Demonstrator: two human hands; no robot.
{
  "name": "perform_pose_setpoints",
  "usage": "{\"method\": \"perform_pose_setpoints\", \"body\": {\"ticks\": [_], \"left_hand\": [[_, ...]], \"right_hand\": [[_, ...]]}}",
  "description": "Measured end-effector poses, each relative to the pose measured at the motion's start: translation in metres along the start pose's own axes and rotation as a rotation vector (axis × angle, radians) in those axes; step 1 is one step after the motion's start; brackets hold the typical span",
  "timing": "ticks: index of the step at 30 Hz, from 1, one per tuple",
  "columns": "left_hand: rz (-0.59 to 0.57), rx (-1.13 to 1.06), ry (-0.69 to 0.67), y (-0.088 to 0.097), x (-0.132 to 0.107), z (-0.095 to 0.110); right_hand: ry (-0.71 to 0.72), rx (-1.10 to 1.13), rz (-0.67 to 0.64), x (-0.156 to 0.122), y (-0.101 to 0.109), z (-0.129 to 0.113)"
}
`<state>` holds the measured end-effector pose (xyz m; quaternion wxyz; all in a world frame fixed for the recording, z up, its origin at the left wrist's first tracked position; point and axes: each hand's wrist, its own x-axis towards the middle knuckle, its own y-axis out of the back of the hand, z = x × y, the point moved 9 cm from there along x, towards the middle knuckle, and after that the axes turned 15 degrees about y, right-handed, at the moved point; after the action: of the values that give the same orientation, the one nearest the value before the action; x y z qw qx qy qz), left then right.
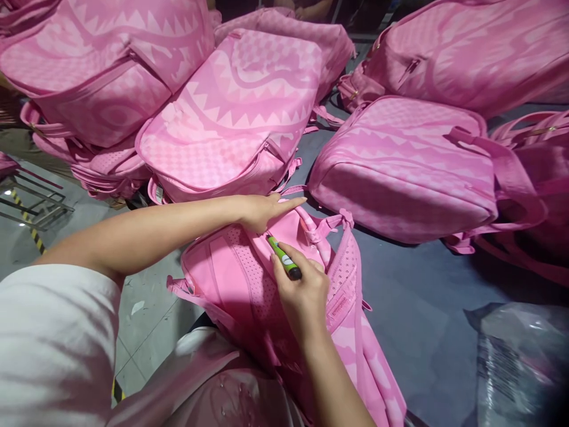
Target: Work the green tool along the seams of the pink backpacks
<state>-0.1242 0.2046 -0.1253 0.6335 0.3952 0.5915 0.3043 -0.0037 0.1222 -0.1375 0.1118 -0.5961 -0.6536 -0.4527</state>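
Note:
A pink backpack [240, 279] lies back-side up in front of me, its mesh padding and straps showing. My left hand [267, 210] rests flat on its top edge, fingers stretched out and together. My right hand [302, 293] is closed round a green pen-like tool [284, 258], whose tip touches the backpack's back panel near the strap base.
Several more pink backpacks are piled on the dark grey table [422, 308]: one [235, 118] just beyond my left hand, one [409, 172] to the right, others behind. A clear plastic bag [520, 362] lies at the lower right. The floor with yellow-black tape [33, 234] is at left.

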Motion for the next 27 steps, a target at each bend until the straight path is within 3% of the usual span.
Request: {"method": "perform_pose_setpoints", "body": {"ticks": [27], "left_hand": [[-0.029, 0.016, -0.002, -0.0001, 0.0099, 0.0028]], "right_hand": [[-0.021, -0.115, 0.037, 0.003, -0.0025, -0.0054]]}}
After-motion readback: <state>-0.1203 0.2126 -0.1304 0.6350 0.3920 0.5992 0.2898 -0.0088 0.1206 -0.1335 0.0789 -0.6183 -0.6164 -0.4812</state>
